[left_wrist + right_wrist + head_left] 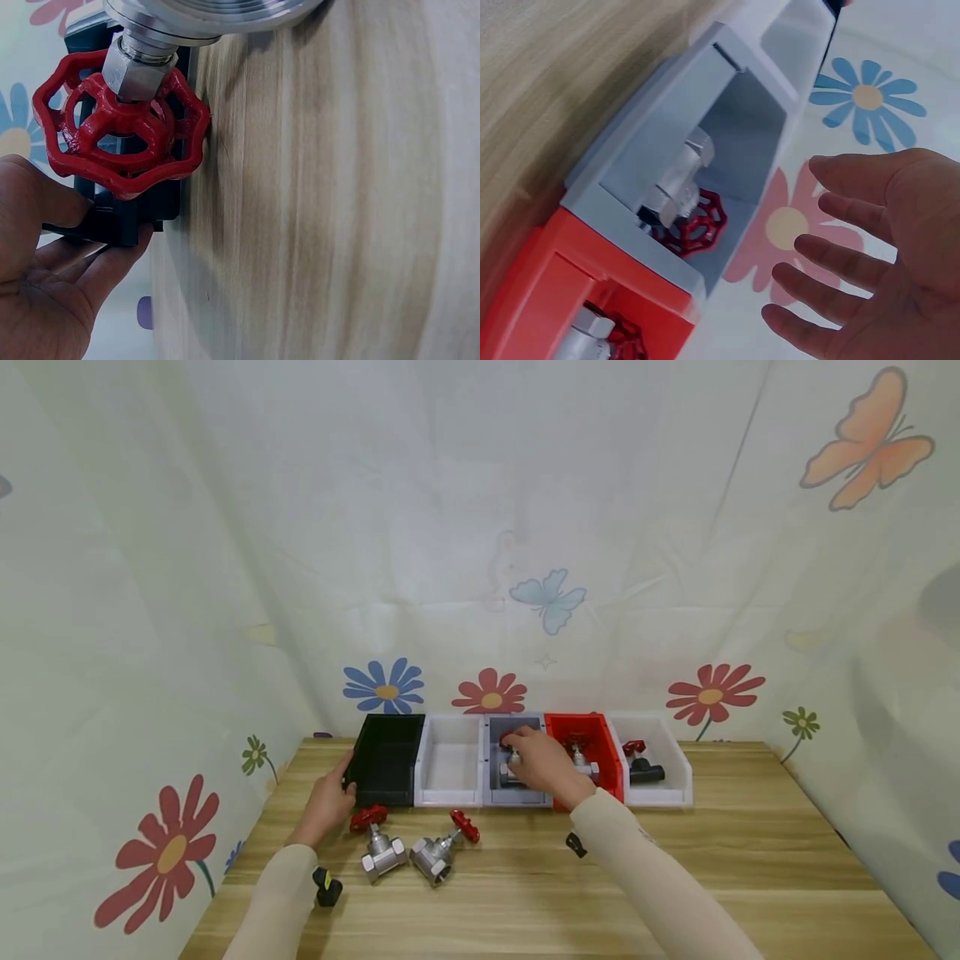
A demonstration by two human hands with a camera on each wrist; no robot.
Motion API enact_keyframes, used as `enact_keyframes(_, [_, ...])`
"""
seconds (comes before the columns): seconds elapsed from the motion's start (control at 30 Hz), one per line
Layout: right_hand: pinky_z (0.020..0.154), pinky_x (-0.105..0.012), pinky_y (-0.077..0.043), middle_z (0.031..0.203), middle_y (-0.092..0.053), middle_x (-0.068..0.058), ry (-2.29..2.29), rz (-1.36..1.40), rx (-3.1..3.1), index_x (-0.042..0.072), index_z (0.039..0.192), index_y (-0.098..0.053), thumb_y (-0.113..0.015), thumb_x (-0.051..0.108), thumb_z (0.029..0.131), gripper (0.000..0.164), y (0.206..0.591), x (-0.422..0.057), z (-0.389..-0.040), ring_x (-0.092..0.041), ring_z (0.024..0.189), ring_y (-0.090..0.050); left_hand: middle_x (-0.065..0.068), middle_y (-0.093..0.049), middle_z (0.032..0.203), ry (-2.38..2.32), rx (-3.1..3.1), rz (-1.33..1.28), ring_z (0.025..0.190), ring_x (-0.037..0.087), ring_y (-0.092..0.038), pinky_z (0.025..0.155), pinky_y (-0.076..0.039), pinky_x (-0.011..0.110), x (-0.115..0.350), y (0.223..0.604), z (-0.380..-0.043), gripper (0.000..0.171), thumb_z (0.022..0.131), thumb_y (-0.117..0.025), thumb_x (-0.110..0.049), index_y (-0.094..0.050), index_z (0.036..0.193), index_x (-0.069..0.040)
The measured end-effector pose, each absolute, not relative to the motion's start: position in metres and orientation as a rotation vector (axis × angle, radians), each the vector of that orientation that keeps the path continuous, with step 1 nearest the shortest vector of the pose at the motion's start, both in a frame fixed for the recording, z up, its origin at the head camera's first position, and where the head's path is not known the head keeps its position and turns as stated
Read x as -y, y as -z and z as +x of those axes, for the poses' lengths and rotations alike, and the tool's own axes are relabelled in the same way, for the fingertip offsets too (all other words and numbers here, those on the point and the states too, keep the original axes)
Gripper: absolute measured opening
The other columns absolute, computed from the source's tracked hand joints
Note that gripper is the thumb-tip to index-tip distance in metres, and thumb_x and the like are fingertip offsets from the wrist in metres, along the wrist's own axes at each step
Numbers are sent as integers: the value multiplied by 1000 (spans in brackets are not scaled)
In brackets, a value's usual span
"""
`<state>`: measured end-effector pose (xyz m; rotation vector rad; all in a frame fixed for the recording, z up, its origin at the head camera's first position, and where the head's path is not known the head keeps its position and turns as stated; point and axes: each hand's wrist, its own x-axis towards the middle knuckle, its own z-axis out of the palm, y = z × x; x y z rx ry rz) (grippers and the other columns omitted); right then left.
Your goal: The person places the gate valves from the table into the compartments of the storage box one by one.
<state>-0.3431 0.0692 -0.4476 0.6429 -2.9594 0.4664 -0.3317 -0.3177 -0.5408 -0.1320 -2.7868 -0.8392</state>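
Observation:
My left hand [326, 806] pinches the left wall of the black bin [386, 768], thumb on one side and fingers on the other, as the left wrist view shows. In front of that bin, a steel gate valve with a red handwheel [120, 142] lies on the table, and a second such valve [433, 857] lies to its right. Over the grey bin [517, 797] is my right hand [543, 762]. Its fingers are spread and hold nothing in the right wrist view. Inside the grey bin lies another red-wheeled valve [681, 176], apart from the fingers.
The bins stand in a row against a flowered curtain. A white bin [452, 797] sits between the black and grey ones. Right of the grey bin, a red bin [573, 724] holds a valve. The far-right white bin [678, 777] holds a black fitting [645, 770] with a red handle.

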Motion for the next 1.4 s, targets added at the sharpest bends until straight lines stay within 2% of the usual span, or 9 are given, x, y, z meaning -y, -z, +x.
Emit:
enact_keyframes(0.23, [97,-45,-53,135,-60,-7,-450,627,2913,17,133,-62,-74,27,86,49,434,-77,-335,-27,117,-59,39,-50,134,857,2812,-115,115,48,-58,98,-45,59,319,539,-332,66,93,-52,-2,-27,153,1])
enact_keyframes(0.43, [102,-47,-49,136,-60,-7,-371,612,2870,18,131,-63,-74,27,86,47,431,-91,-331,-28,121,-58,39,-49,136,862,2818,-109,117,48,-57,99,-44,60,318,538,-332,66,93,-52,-2,-26,154,1])
enact_keyframes(0.53, [102,-49,-48,135,-60,-9,-345,647,2844,16,130,-63,-73,26,87,46,427,-101,-326,-30,121,-58,38,-48,137,862,2819,-111,120,49,-55,100,-43,60,318,539,-333,66,93,-52,-3,-26,154,1])
enact_keyframes(0.73, [100,-49,-49,134,-60,-13,-360,666,2796,11,130,-64,-74,23,86,47,420,-121,-321,-32,119,-59,38,-47,139,870,2827,-103,114,44,-57,98,-46,58,318,540,-334,66,93,-52,-4,-25,154,0])
enact_keyframes(1.03, [98,-51,-50,133,-60,-12,-377,598,2800,9,129,-63,-72,23,88,44,422,-150,-321,-32,118,-59,37,-45,141,893,2829,-86,123,48,-53,103,-41,60,318,538,-332,67,94,-51,-4,-24,155,-1])
enact_keyframes(1.27, [101,-54,-47,134,-59,-16,-393,522,2824,7,130,-62,-72,23,88,45,428,-175,-319,-37,121,-56,37,-45,141,886,2831,-79,118,44,-56,101,-44,59,317,538,-331,66,94,-51,-4,-24,155,-2])
enact_keyframes(1.4, [100,-55,-47,134,-58,-18,-389,481,2843,6,131,-61,-72,21,88,47,433,-189,-318,-38,120,-57,37,-46,141,891,2829,-82,123,48,-53,103,-42,60,317,538,-331,66,94,-51,-4,-25,154,-2])
